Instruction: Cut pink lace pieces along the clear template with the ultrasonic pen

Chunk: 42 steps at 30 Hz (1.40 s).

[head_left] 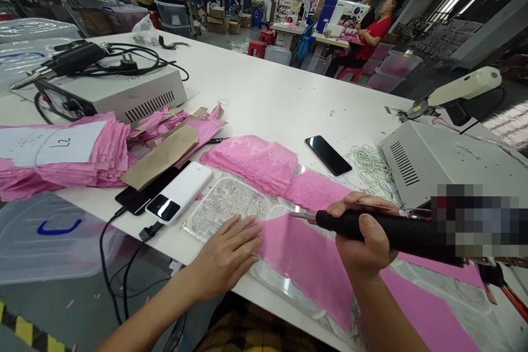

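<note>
My right hand point(363, 236) grips a black hand-held cutter point(355, 224) with a narrow metal tip. The tip points left and is at the upper edge of a flat pink fabric piece point(301, 258); whether it touches cannot be told. My left hand point(231, 253) lies flat, fingers stretched, with its fingertips at the left edge of that piece. Under the fabric is a clear template board point(231, 201) with a grey patterned surface. Beyond it sits a stack of pink lace pieces point(256, 162), with another pink lace piece point(317, 190) beside it.
A black phone point(329, 155), tangled pale cord point(371, 168) and a vented grey box point(445, 159) stand to the right. At left are a white power bank point(180, 192), a labelled pink bundle point(82, 154) and another box point(136, 93) carrying a similar tool. People sit at machines behind.
</note>
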Motion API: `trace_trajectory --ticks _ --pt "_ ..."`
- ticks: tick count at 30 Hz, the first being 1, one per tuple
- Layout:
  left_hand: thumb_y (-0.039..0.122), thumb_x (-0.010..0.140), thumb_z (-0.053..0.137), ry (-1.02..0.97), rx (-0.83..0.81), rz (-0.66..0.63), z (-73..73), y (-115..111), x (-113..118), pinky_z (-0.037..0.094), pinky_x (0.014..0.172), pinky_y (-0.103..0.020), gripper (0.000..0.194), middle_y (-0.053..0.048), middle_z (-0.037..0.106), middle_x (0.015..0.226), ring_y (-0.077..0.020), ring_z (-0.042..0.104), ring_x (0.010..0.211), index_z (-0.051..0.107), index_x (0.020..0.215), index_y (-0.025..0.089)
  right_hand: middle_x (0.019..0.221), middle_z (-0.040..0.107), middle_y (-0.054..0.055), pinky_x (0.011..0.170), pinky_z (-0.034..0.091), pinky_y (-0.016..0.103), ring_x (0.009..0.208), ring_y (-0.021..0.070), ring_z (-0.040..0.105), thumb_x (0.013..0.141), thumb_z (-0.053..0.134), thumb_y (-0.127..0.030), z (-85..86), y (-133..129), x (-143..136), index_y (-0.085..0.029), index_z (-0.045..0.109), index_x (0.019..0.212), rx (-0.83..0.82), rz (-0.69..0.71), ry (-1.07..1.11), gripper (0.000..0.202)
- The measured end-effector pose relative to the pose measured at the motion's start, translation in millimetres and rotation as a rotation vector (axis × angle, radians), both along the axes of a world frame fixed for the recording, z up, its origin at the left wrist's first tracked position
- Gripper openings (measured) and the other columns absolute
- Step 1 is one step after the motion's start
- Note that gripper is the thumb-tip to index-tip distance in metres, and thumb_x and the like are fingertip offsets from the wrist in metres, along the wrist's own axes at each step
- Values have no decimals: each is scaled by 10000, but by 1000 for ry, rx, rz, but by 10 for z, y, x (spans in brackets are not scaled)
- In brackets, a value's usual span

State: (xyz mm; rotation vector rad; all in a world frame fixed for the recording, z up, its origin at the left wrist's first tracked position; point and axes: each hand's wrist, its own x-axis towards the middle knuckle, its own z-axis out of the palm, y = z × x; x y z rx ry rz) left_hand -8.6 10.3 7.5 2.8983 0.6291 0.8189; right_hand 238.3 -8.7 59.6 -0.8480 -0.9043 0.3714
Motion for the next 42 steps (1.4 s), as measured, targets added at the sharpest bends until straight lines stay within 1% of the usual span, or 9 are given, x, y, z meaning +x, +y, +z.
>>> trace_trajectory --ticks 8,13,16,21,28,35,42 --pt "229 989 454 -18 -2 23 -33 -16 -8 461 1048 -483 291 -88 651 1257 -273 519 1289 573 1240 139 736 585 -20 554 518 363 522 148 591 692 593 -228 5 -8 13 -196 533 751 -79 -31 1 91" --pt "241 995 438 -20 1 25 -35 -25 -39 470 1041 -466 292 -83 644 1269 -270 516 1292 576 1234 146 733 569 -20 523 502 341 508 139 575 676 570 -217 24 -20 -3 -195 553 771 -76 -38 48 99" --pt "238 989 450 -18 3 23 -27 -30 -90 455 1063 -450 295 -90 627 1296 -260 490 1318 570 1243 147 739 570 -18 509 497 332 502 131 564 672 563 -223 37 -38 -36 -196 557 781 -71 -4 77 112" --pt "221 968 491 -19 -30 25 -41 -44 -144 444 1074 -455 309 -100 619 1304 -263 453 1350 562 1260 147 754 571 -15 526 504 336 518 130 576 678 567 -230 22 -39 -81 -194 558 787 -94 38 54 115" --pt "233 973 483 -21 -38 34 -59 -56 -141 458 1056 -478 305 -100 610 1317 -289 453 1345 576 1245 133 745 566 -19 522 505 344 507 131 569 674 567 -227 7 -50 -82 -196 553 786 -107 31 41 117" --pt "243 970 489 -30 -60 43 -55 -54 -148 460 1058 -460 315 -98 629 1288 -283 477 1327 571 1257 146 722 568 -18 521 513 358 502 138 567 662 578 -235 0 -44 -82 -189 530 719 -137 18 41 88" --pt "230 947 518 -62 -86 35 -63 -63 -154 445 1074 -448 308 -110 625 1288 -275 448 1351 575 1239 153 733 566 -18 526 514 365 502 140 566 651 581 -251 73 -45 -159 -194 550 768 -150 25 71 134"
